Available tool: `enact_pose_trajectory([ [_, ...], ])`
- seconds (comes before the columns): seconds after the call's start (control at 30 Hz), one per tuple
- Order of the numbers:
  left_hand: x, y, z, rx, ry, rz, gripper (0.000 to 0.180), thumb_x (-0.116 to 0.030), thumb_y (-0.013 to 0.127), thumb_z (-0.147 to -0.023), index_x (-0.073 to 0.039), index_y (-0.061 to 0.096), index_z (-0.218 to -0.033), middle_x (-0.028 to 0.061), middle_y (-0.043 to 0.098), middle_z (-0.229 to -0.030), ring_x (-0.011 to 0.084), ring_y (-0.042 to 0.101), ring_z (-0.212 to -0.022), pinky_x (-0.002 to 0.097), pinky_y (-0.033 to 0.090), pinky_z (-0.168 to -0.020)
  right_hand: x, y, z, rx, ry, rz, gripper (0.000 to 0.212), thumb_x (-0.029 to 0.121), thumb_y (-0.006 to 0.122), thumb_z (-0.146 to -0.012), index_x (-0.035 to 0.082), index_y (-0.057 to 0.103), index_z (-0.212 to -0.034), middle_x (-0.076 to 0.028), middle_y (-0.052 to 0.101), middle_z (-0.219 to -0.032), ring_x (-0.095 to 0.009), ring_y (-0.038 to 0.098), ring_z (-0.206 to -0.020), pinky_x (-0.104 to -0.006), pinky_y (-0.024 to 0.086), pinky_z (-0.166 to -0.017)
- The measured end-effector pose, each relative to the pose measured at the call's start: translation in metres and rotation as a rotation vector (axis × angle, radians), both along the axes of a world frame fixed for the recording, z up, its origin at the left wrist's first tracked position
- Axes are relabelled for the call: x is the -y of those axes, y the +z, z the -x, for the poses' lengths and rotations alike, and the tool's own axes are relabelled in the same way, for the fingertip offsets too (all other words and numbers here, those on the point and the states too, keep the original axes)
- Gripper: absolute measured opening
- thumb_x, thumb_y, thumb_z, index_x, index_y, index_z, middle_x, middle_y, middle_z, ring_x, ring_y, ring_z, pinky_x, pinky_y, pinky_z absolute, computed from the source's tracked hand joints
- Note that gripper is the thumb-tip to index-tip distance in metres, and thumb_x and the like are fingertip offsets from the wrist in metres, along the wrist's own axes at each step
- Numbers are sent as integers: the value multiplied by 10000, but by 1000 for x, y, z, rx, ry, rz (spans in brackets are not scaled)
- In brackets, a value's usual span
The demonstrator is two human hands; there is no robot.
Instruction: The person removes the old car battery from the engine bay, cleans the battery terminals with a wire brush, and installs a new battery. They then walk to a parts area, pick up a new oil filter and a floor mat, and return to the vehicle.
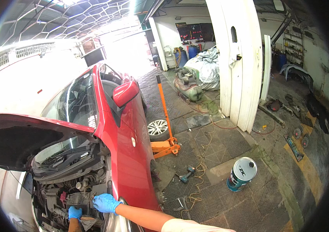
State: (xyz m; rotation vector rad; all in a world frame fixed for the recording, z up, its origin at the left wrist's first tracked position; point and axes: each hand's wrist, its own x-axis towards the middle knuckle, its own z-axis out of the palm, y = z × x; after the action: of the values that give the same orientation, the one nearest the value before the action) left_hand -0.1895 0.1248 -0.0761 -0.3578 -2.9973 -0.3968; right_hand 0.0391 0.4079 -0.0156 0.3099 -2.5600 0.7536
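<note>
Two blue-gloved hands in red car's engine bay

Red car (pixel 127 145), black-lined hood (pixel 21 141) up. Left hand (pixel 75 212) is low in the engine bay (pixel 52 202), fingers curled, at the near edge of a black box-shaped engine part (pixel 80 198); can't tell if it grips anything. Right hand (pixel 105 203) is just right of that part, by the fender side, fingers bent and fairly narrow; fingertips partly hidden, hold unclear. The box-shaped part sits mid-bay, between and ahead of the hands.

Floor, right of car: orange floor jack (pixel 165 147), handle up; silver alloy wheel (pixel 158 128) lying flat beside it; teal cordless power tool (pixel 187 175) near a yellowish hose (pixel 200 169); wrench (pixel 180 203); white-lidded bucket (pixel 242 174) farther right.
</note>
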Motion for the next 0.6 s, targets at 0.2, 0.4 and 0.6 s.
enact_pose_trajectory([
  [0.2,12,-4,9,56,-81,-33,332,-233,776,-740,58,716,-886,300,727,-960,436,721,-934,452,570,-828,3,5,0,34,-3,20,311,322,548,-960,45,687,-976,-174,705,-945,-387,700,-860,-511,567,-760],
  [0.4,13,18,0,141,-236,18,232,-123,729,-744,54,743,-893,285,740,-930,403,741,-910,410,573,-802,6,-2,4,-12,-13,17,327,341,536,-972,47,680,-982,-173,698,-943,-383,697,-861,-505,567,-770],
  [0.6,-7,27,-33,136,-82,-180,340,-229,767,-774,72,739,-929,283,748,-950,405,740,-940,420,570,-835,0,-5,5,12,-29,-2,335,344,522,-982,53,687,-988,-168,705,-954,-376,702,-886,-499,567,-788],
])
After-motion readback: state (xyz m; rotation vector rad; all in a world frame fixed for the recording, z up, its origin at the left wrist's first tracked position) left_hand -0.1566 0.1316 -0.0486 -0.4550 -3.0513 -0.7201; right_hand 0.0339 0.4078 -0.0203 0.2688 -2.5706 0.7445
